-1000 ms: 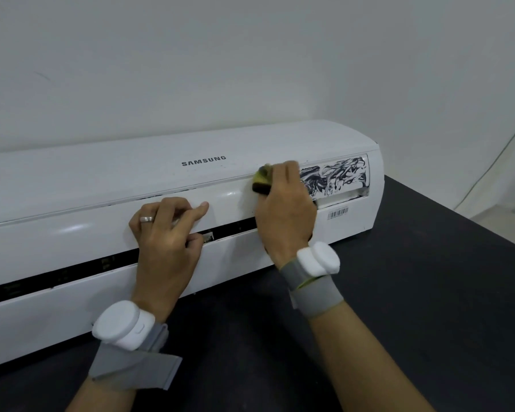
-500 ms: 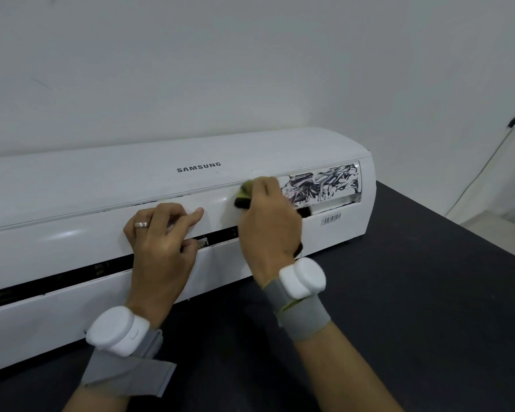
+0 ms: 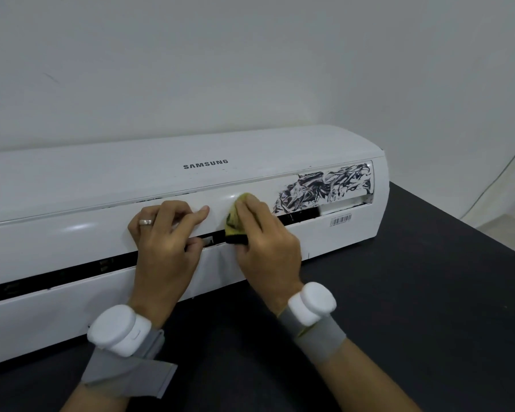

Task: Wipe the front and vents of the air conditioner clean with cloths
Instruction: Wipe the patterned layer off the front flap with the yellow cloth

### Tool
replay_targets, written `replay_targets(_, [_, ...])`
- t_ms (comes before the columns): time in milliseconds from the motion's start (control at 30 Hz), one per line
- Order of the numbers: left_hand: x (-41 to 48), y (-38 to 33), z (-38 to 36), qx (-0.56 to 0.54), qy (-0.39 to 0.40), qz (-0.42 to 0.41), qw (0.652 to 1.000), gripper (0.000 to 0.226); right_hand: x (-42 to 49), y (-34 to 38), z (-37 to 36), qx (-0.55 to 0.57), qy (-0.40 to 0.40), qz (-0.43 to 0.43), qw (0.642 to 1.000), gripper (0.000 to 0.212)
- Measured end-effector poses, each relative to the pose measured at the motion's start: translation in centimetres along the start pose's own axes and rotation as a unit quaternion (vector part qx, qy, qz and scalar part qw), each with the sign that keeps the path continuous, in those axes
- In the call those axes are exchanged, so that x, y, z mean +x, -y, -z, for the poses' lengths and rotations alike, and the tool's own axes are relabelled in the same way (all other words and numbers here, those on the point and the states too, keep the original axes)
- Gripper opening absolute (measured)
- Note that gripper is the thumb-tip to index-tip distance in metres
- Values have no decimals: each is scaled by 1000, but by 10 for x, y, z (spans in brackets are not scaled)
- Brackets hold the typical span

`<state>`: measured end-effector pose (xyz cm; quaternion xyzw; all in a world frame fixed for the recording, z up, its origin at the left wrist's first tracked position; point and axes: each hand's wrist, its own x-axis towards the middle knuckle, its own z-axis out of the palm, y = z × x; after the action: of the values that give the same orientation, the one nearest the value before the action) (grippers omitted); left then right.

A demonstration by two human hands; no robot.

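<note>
A white Samsung air conditioner (image 3: 72, 185) lies lengthwise on a black table. Its front flap (image 3: 57, 233) stands slightly open above a dark vent slot (image 3: 57, 275). Black smeared stains (image 3: 324, 185) cover the flap's right end. My right hand (image 3: 265, 248) grips a yellow cloth (image 3: 235, 221), dirty black at its lower edge, and presses it against the flap just left of the stains. My left hand (image 3: 164, 242) rests on the flap beside it, fingers curled over the flap, thumb at the flap's lower edge, a ring on one finger.
The black table (image 3: 414, 307) stretches to the right and front of the unit. A white wall (image 3: 250, 69) stands close behind. A barcode sticker (image 3: 341, 219) sits below the stains. White wrist devices on grey straps are on both wrists. A thin cable (image 3: 500, 171) runs down at far right.
My right hand has slid the cloth leftward along the flap, away from the black stains and closer to my left hand. The left hand has stayed in place.
</note>
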<state>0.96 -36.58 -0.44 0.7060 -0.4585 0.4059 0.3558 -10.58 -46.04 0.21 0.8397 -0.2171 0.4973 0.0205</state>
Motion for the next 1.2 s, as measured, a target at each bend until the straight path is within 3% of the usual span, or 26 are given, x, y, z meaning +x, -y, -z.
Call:
replay_targets(133, [0, 2, 1, 8, -4, -5, 1000, 46, -10, -42, -1, 1, -24, 125, 992, 44])
replay_targets(400, [1, 3, 0, 32, -5, -27, 999, 42, 1, -33, -3, 57, -38, 92, 993, 37])
replay_targets(533, [-1, 2, 0, 32, 1, -25, 999, 43, 14, -25, -1, 52, -23, 24, 998, 39])
replay_targets(733, [0, 2, 0, 41, 4, -34, 999, 47, -4, -32, 1, 74, -21, 116, 990, 31])
replay_targets(933, [-1, 3, -1, 52, -9, -37, 998, 47, 31, -41, 4, 85, -37, -4, 996, 33])
replay_targets(1133, [1, -4, 0, 95, -9, -65, 993, 36, 1, -29, -6, 133, 21, 121, 983, 34])
replay_targets(1200, [2, -7, 1, 98, -12, -72, 992, 35, 7, -35, -3, 134, 6, 128, 983, 31])
